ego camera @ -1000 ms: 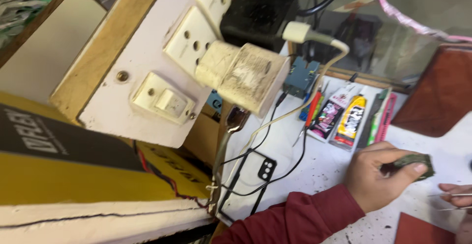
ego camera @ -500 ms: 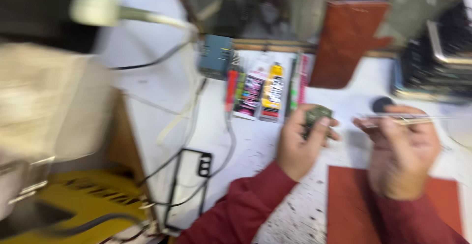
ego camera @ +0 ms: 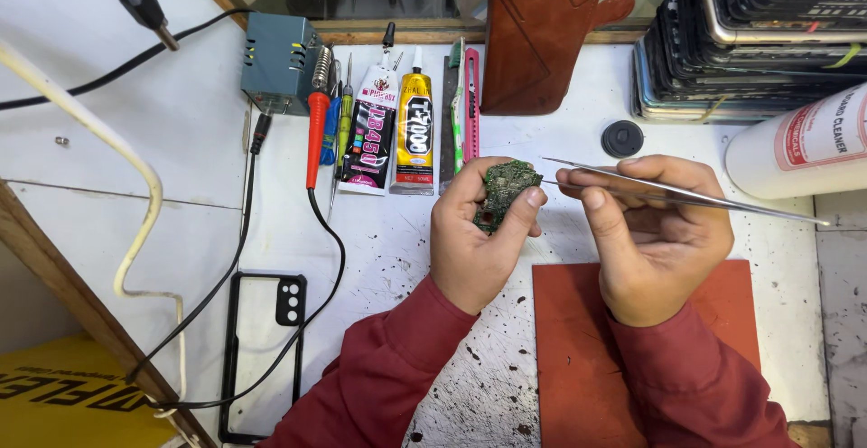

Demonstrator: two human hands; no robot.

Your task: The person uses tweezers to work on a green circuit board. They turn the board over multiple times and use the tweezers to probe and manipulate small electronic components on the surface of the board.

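Tabletop (ego camera: 181, 168): a white work surface, speckled with dark marks, carries everything in front of me.
Phone stack (ego camera: 750, 42): a pile of phones and phone frames sits at the far right corner, well apart from my hands.
Red mat (ego camera: 569, 358): a flat reddish-brown mat lies under my right wrist.
Leather case (ego camera: 542, 32): a brown case stands upright against the back edge.
White bottle (ego camera: 804, 145): a spray bottle lies on its side at the right, near the tweezers' rear end.
Phone cover (ego camera: 237, 358): an empty black cover lies at the lower left, crossed by a black cable.
Tool row (ego camera: 397, 132): a red-handled soldering iron, screwdrivers, two glue tubes and a pink cutter lie side by side beyond my left hand.
My left hand (ego camera: 474, 240): it is closed around the circuit board, thumb and fingers gripping its edges.
My right hand (ego camera: 655, 231): it pinches the tweezers near their middle.
Tweezers (ego camera: 677, 193): thin, silver, nearly level; the tips point left, just beside the board.
Circuit board (ego camera: 504, 191): small and green, held above the tabletop in my left hand, face tilted towards me.
Step in hand: I judge that I am bringing the tips to the board to work on a tiny part.
Next move: it seems to call for a still left hand and a fine, gentle approach.
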